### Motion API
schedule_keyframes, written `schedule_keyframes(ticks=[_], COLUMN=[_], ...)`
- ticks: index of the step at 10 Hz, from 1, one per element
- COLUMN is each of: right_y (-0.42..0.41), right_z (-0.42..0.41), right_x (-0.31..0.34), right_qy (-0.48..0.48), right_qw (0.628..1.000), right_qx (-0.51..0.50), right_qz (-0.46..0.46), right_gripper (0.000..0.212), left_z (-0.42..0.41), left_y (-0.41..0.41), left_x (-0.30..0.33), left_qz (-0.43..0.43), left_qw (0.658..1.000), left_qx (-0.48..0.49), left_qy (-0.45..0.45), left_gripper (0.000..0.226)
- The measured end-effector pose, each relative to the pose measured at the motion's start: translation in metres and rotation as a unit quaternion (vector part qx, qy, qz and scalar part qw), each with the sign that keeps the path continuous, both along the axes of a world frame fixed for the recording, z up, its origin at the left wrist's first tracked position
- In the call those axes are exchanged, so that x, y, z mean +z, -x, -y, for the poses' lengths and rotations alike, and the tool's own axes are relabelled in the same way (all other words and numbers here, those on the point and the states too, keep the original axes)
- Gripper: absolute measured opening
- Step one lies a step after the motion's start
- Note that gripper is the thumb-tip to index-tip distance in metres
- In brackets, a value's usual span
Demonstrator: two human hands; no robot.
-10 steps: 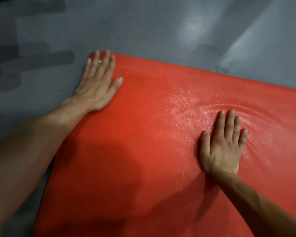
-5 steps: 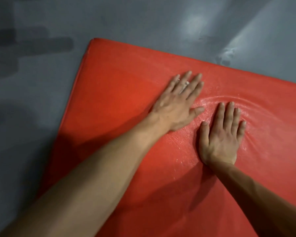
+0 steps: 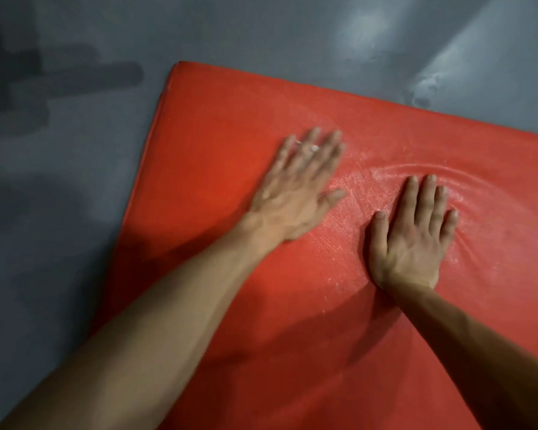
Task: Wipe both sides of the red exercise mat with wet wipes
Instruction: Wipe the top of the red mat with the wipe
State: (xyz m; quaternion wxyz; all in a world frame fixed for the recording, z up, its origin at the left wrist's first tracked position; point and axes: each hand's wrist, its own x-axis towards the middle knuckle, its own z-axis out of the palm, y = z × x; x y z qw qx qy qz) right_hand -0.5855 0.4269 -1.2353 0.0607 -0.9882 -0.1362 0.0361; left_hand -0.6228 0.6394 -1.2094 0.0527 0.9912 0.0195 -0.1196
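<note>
Red mat (image 3: pixel 218 169) on grey floor (image 3: pixel 59 212), left hand (image 3: pixel 295 193) and right hand (image 3: pixel 412 237) flat on it

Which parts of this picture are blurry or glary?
Head view: the left hand is smeared by motion blur, the right hand is sharp; pale glare patches sit on the grey floor; arm shadows darken the near red mat.

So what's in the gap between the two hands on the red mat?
Only bare mat, streaked whitish, lies between the left hand and right hand, as the head view shows.
</note>
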Motion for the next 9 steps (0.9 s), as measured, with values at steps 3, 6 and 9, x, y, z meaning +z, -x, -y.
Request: schedule_keyframes(ticks=[3, 6, 9], right_y=[0.000, -0.001, 0.000], right_z=[0.000, 0.001, 0.001], right_x=[-0.001, -0.001, 0.000], right_qy=[0.003, 0.004, 0.005], right_qw=[1.000, 1.000, 1.000], right_qx=[0.001, 0.002, 0.003], right_qz=[-0.003, -0.003, 0.002], right_gripper=[0.075, 0.075, 0.075], left_z=[-0.125, -0.146, 0.035], left_y=[0.036, 0.060, 0.013], left_x=[-0.003, -0.004, -0.005], left_qz=[0.029, 0.006, 0.056], left_qw=[0.964, 0.978, 0.991], left_qx=[0.266, 0.209, 0.121], left_qy=[0.000, -0.012, 0.030], left_gripper=[0.074, 0.075, 0.077])
